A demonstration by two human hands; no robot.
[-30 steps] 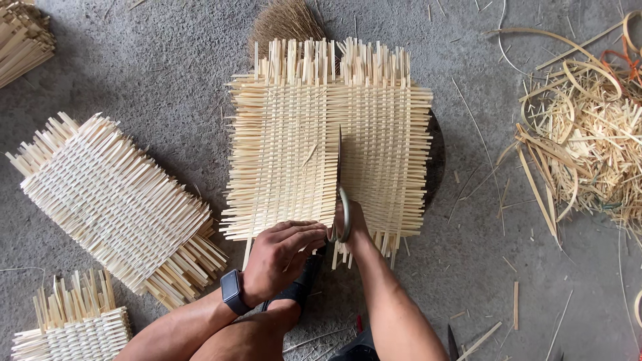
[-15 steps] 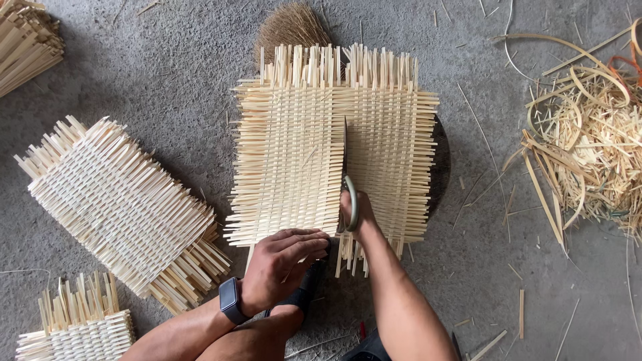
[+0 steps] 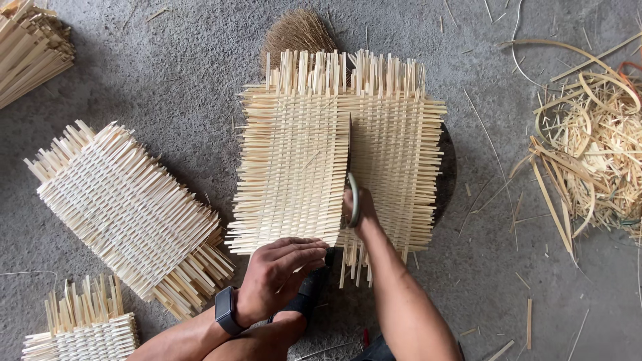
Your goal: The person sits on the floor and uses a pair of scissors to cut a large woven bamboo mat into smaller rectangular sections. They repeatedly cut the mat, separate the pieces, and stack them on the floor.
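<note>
Just left of your right hand (image 3: pixel 358 210) clenched on the blade handle (image 3: pixel 354 199), your flat, empty left hand (image 3: pixel 281 274) pins the woven bamboo mat (image 3: pixel 294 154) mid-split; next, press straight.

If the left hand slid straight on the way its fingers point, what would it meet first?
The left hand points right along the woven mat's lower edge; it would likely first meet the right hand's wrist, though depth is unclear.

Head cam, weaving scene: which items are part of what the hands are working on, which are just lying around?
In hand:
- pale woven bamboo mat in the middle, pressed by the left hand
- thin dark blade with a green handle, gripped by the right hand

Lying about:
- stack of finished woven mats
- small mat stack
- loose bamboo shavings
- bundle of strips
- brown fibre brush
</note>
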